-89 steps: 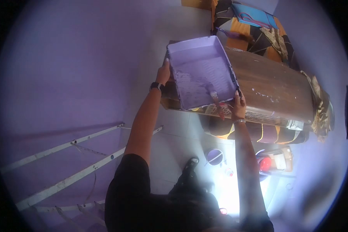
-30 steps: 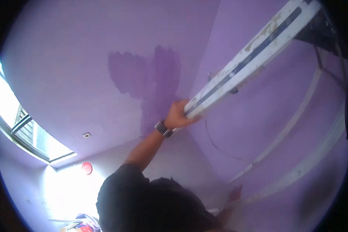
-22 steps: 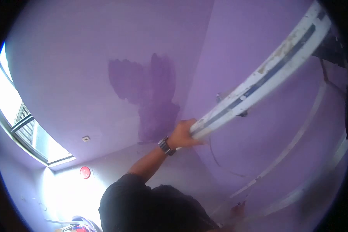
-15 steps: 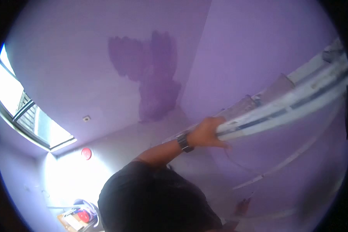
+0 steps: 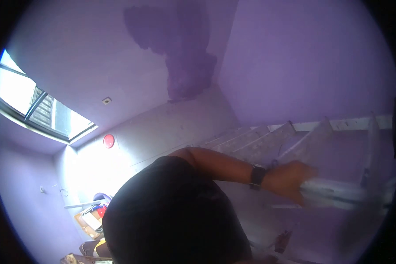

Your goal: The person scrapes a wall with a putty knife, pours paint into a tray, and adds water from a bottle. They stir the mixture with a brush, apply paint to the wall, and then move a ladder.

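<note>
My left hand [image 5: 288,179], with a dark watch at the wrist, is closed on the pale rail of a ladder [image 5: 334,193] at the right. Its fingers are blurred and partly hidden behind the rail. Several flat, paint-stained steps run from beside my forearm toward the right edge. Low on the right, a small dim reddish shape that looks like my right hand [image 5: 282,241] shows below the ladder; its fingers cannot be made out. My black sleeve [image 5: 171,211] fills the bottom middle.
A purple wall [image 5: 312,57] bears a darker painted patch [image 5: 191,66]. On the left are a window [image 5: 44,105], a wall socket [image 5: 107,100] and a round red object [image 5: 108,141]. Piled items, including a board [image 5: 87,223], lie at the lower left.
My left hand has moved right and down with the ladder rail, and the ladder has turned so its steps show more. The view has shifted, with the dark patch now higher.
</note>
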Demonstrator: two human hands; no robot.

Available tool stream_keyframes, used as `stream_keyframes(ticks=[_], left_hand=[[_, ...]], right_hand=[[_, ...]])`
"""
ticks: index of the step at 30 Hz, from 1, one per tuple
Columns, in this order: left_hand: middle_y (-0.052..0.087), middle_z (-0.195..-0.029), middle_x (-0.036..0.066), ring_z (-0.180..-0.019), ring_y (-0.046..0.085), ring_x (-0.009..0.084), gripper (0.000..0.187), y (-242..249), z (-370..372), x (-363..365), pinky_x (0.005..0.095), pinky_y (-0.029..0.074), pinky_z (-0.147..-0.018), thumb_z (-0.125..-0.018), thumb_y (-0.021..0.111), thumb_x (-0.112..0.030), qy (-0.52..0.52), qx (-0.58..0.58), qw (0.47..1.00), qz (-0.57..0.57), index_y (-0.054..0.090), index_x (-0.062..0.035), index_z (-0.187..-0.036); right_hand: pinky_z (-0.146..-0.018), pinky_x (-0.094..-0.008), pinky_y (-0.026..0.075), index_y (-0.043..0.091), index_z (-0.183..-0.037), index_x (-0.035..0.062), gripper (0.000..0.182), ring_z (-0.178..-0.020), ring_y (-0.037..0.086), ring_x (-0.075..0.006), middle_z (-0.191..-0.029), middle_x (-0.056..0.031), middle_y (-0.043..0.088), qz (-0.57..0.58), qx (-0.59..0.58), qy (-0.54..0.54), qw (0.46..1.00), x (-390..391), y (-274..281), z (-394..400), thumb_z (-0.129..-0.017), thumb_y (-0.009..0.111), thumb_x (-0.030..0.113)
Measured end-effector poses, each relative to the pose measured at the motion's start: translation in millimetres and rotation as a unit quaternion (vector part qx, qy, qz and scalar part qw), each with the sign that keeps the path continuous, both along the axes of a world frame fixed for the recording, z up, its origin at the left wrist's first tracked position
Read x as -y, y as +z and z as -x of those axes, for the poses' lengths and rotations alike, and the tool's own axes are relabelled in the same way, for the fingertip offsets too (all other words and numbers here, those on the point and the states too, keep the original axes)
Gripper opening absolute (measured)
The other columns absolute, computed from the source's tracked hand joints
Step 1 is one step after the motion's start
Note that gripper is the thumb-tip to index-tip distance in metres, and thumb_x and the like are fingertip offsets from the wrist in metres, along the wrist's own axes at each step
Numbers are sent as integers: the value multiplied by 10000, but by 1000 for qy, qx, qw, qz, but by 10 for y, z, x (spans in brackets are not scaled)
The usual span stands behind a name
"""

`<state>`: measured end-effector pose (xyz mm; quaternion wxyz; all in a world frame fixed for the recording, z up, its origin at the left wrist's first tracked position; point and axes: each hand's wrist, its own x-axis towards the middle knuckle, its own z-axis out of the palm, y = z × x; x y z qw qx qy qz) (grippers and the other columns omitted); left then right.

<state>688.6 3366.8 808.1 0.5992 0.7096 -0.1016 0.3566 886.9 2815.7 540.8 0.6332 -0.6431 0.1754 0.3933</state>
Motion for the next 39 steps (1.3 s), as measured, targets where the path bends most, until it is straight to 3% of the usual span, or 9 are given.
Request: stream_keyframes(ticks=[4, 5, 18, 21, 23, 26, 28, 33, 39], left_hand=[[547, -734, 127, -712, 580, 336, 575, -583, 319, 854, 393, 430, -586, -575, 828, -363, -20, 9, 999, -48, 424, -51, -839], [550, -762, 135, -737, 579, 341, 577, 55, 921, 1886, 403, 435, -601, -577, 823, -360, -46, 3, 996, -74, 433, -49, -866], [529, -880, 138, -837, 543, 345, 566, 31, 1294, 2421, 437, 425, -714, -645, 773, -379, -115, 28, 987, -104, 454, -51, -979], [527, -888, 147, -837, 549, 338, 574, 20, 1444, 2379, 436, 427, -715, -684, 744, -421, -190, -3, 975, -117, 455, -35, -995], [527, -1076, 182, -999, 516, 355, 720, -3, 1466, 2382, 441, 417, -840, -719, 676, -529, -268, -72, 950, -141, 458, -11, -1170], [532, -908, 149, -859, 555, 328, 604, 17, 1426, 2439, 426, 435, -722, -729, 693, -484, -251, 22, 963, -98, 463, -25, -1048], [534, -917, 142, -859, 558, 318, 596, 7, 1424, 2371, 420, 439, -717, -734, 692, -479, -252, 58, 959, -112, 470, -26, -1051], [540, -944, 114, -865, 566, 288, 532, -143, 1501, 1719, 408, 445, -703, -756, 683, -445, -292, 89, 951, -58, 492, -43, -1049], [547, -950, 86, -851, 573, 266, 432, -69, 1835, 409, 395, 454, -694, -777, 652, -374, -289, -7, 956, -44, 502, -75, -1051]], right_hand=[[-373, -257, 341, 514, -920, 140, 396, -422, 404, -104, -571, 24, 440, -39, -6, 32, 999, -71, -1056, 430, -862, 517, 532], [-374, -258, 342, 514, -921, 140, 395, -424, 406, -105, -573, 23, 441, -58, 18, 30, 998, 795, -663, 876, -862, 518, 530], [-397, -276, 361, 518, -937, 144, 377, -448, 428, -121, -605, 12, 462, -27, -9, 80, 996, 561, -1142, 1251, -863, 522, 514], [-402, -280, 365, 519, -941, 145, 373, -454, 433, -125, -612, 10, 466, -16, -10, 90, 996, 368, -1198, 1362, -863, 523, 510], [-406, -282, 368, 520, -943, 146, 370, -457, 436, -128, -617, 8, 469, -11, -14, 96, 995, 265, -1283, 1462, -863, 524, 507], [-411, -286, 373, 521, -947, 147, 367, -463, 441, -132, -625, 6, 474, 0, -19, 104, 994, 94, -1351, 1664, -864, 525, 503], [-414, -289, 376, 522, -950, 147, 364, -467, 444, -134, -630, 4, 477, 10, -19, 110, 994, -74, -1353, 1776, -864, 526, 501], [-423, -296, 383, 523, -956, 149, 358, -476, 453, -140, -642, 0, 485, 37, -21, 132, 990, -914, -1393, 2062, -864, 528, 495], [-433, -304, 391, 526, -964, 151, 351, -487, 463, -148, -657, -5, 494, 74, -20, 182, 980, -2368, -1330, 2402, -864, 530, 487]])
